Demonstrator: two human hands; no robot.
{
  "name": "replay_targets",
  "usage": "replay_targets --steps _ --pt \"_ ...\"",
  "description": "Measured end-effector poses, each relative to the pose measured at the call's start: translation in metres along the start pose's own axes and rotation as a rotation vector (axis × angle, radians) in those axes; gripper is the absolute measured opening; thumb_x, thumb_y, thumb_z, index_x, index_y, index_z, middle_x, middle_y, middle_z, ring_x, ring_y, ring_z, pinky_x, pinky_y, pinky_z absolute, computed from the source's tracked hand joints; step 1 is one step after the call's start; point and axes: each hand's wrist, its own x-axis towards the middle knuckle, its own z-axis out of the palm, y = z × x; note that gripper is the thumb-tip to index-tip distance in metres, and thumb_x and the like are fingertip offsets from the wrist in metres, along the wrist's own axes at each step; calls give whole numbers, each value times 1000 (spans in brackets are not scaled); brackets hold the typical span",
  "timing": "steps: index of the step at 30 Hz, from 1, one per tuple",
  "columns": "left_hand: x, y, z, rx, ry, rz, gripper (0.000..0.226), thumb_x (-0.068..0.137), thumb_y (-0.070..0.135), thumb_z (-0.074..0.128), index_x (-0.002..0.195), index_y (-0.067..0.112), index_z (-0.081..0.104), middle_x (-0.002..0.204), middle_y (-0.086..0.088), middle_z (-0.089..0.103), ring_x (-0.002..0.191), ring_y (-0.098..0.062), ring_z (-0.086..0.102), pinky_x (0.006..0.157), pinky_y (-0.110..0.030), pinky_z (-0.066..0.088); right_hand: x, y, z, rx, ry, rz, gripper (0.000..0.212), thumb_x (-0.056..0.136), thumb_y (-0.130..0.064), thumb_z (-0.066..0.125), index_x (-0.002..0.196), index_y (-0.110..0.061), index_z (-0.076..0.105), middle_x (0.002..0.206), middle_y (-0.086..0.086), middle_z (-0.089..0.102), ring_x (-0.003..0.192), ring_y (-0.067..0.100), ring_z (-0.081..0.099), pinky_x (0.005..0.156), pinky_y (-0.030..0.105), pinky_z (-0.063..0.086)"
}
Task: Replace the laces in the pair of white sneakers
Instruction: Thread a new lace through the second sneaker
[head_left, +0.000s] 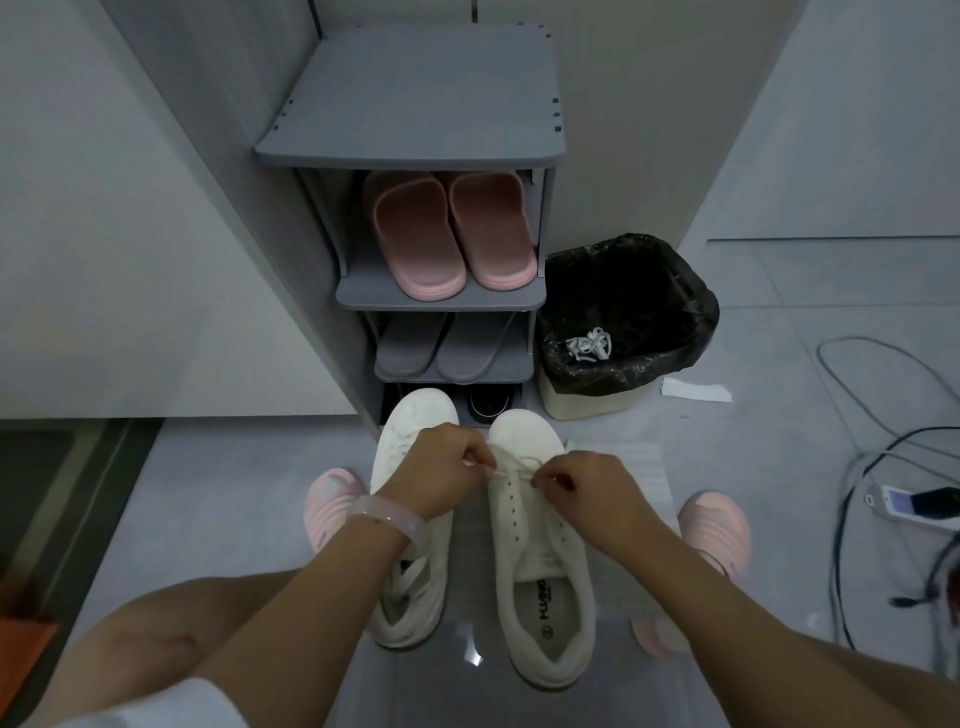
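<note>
Shoe rack (415, 150) and lined bin (628, 317) sit just past the toes. Both sneakers run bottom-to-top of frame, toes up. Left hand (441, 475) and right hand (592, 493) each pinch the lace (511, 467) on the right sneaker (540, 571); left sneaker (410, 519) beside it, partly under the wrist.

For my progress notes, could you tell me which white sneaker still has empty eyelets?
The right-hand sneaker: both hands pinch its lace near the toe, with bare eyelets below. The left sneaker is laced.

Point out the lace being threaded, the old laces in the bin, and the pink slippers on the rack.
lace (511, 470), head view, stretch between the hands
old laces (589, 344), head view, middle of tangle
pink slippers (415, 244), head view, left slipper's footbed
</note>
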Motion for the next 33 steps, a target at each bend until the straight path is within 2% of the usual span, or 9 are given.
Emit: replay_targets --steps 4,8,12,16,19,23,25,29,33 --pt "3 2 8 77 27 53 13 80 1 60 86 4 71 88 -3 69 82 -11 58 65 -2 34 0 0 7 -2 -52 44 29 93 -17 47 113 -21 68 112 3 67 100 19 60 79 25 43" --pt "5 3 12 179 -42 109 19 82 2 55 91 6 71 97 -5 70 94 -16 60 81 -13 33 3 -1 9 29 -77 46 33 93 -14 46 118 -24 65 115 5 66 104 20 59 83 24 43" --pt "4 2 13 250 -57 155 22 85 3 50 94 8 70 96 -6 69 93 -18 59 77 -16 35 2 0 13 47 -65 26 33 94 -13 45 118 -25 65 111 5 68 100 20 61 84 26 45" --pt "6 -1 25 463 -47 248 26 89 5 43 104 11 63 105 -7 64 102 -19 54 85 -23 39 3 4 17 83 -77 51 34 94 -15 45 120 -28 63 88 1 67 84 16 60 77 25 45" --pt "0 2 38 534 -24 308 21 87 2 42 99 11 58 101 -6 60 100 -20 52 83 -27 42 4 7 21 119 -72 72 32 94 -16 46 120 -27 63 76 -5 57 73 9 51 68 20 40" --pt "-6 2 36 49 99 16 15 82 3 52 81 15 43 76 0 51 73 -19 53 59 -22 37 8 9 26 213 -66 136 29 91 -18 52 114 -28 66 78 -10 54 74 5 48 58 10 33" --pt "-5 -1 37 -52 110 -107 22 82 7 61 71 18 46 76 2 52 71 -13 49 56 -16 33 9 7 28 255 -60 166 25 88 -20 58 110 -27 67 75 -14 50 75 5 48 59 12 33" --pt "-7 2 37 -13 97 -69 8 86 12 60 80 7 61 85 -5 62 80 -16 55 67 -17 37 13 5 31 231 -40 208 18 87 -25 60 103 -26 69 90 -8 60 78 5 49 60 14 35" --pt "-15 8 39 374 53 77 32 91 38 47 84 9 58 91 -8 61 91 -22 56 77 -29 39 13 -2 33 144 -30 247 20 91 -19 51 103 -20 67 104 2 66 92 17 59 75 23 43"
